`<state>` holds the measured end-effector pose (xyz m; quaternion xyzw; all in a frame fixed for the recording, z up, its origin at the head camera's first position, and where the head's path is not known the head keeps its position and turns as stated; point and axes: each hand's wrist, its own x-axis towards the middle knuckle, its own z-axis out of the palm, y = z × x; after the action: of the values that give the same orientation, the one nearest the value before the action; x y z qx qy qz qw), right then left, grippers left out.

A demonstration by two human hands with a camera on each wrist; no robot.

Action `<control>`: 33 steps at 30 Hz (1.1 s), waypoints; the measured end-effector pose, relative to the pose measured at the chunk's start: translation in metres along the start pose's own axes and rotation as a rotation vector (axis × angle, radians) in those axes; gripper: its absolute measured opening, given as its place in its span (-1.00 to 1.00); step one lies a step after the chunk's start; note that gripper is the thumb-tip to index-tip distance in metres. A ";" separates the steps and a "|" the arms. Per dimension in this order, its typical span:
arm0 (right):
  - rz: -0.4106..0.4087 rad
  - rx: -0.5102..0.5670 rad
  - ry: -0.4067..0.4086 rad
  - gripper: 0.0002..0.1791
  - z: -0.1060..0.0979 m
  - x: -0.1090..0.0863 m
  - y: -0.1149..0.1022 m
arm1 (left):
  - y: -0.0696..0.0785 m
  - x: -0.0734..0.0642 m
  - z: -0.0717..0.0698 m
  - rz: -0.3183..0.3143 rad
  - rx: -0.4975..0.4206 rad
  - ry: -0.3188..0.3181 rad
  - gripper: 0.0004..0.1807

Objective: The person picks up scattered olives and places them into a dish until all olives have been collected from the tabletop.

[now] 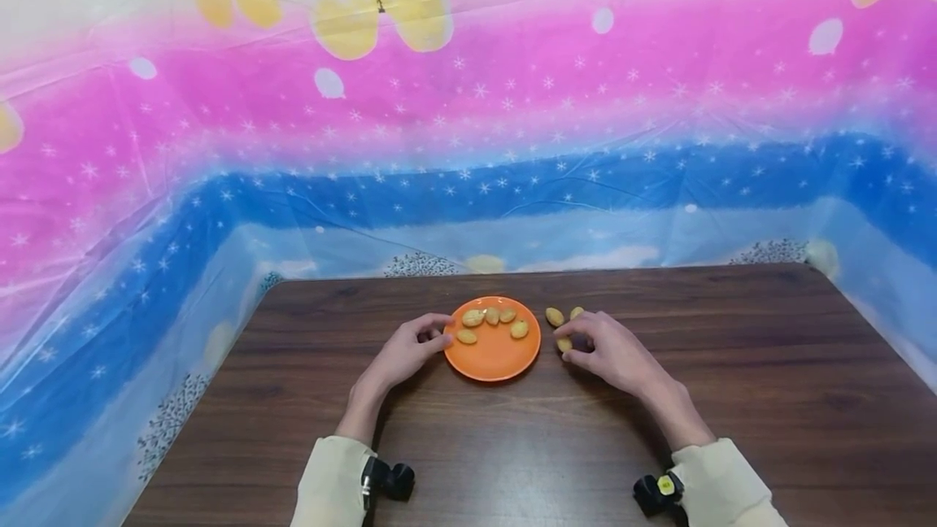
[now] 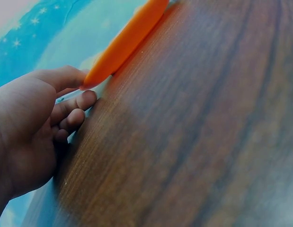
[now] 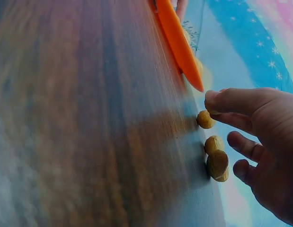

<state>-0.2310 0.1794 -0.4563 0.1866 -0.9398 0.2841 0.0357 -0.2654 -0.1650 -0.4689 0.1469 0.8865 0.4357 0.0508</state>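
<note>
In the head view my left hand (image 1: pixel 410 348) is at the left side of an orange plate (image 1: pixel 492 360), its thumb and index finger gripping the rim. The left wrist view shows that thumb right at the plate's edge (image 2: pixel 122 45), other fingers bent below. Several tan oval nuts (image 1: pixel 519 329) lie on the plate's far half. To the right of the plate, my right hand (image 1: pixel 615 352) pinches a tan nut (image 1: pixel 564 344) between thumb and index finger; in the right wrist view the thumb mostly hides it. Other loose nuts (image 3: pixel 217 163) lie close by its lower fingers.
The dark wood-grain table (image 1: pixel 505 446) runs out to rounded far corners. A printed pink and blue cloth (image 1: pixel 439 128) hangs behind it and along both sides. Small black cameras (image 1: pixel 388 480) are strapped at both cuffs.
</note>
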 end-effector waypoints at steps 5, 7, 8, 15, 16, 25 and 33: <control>-0.009 -0.007 0.002 -0.68 0.001 0.000 -0.002 | 0.000 0.000 0.000 -0.003 -0.002 0.001 -0.62; -0.010 -0.009 0.002 -0.68 0.001 0.000 -0.003 | 0.000 0.000 0.001 -0.004 -0.002 0.003 -0.62; -0.010 -0.008 0.002 -0.68 0.001 0.000 -0.003 | 0.000 0.000 0.001 -0.005 -0.001 0.003 -0.62; -0.036 -0.020 0.007 -0.68 0.003 0.003 -0.006 | 0.001 0.001 0.000 0.000 -0.005 0.001 -0.61; -0.041 -0.022 0.010 -0.68 0.004 0.003 -0.006 | 0.000 0.001 0.000 0.000 -0.006 0.000 -0.61; -0.063 -0.039 0.000 -0.66 0.006 0.011 -0.015 | 0.000 0.001 0.001 -0.013 -0.010 -0.001 -0.62; -0.099 -0.049 -0.015 -0.68 0.007 0.022 -0.025 | 0.000 0.000 0.001 -0.019 -0.011 0.006 -0.62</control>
<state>-0.2417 0.1489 -0.4457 0.2338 -0.9363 0.2576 0.0474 -0.2655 -0.1648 -0.4696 0.1369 0.8856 0.4406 0.0531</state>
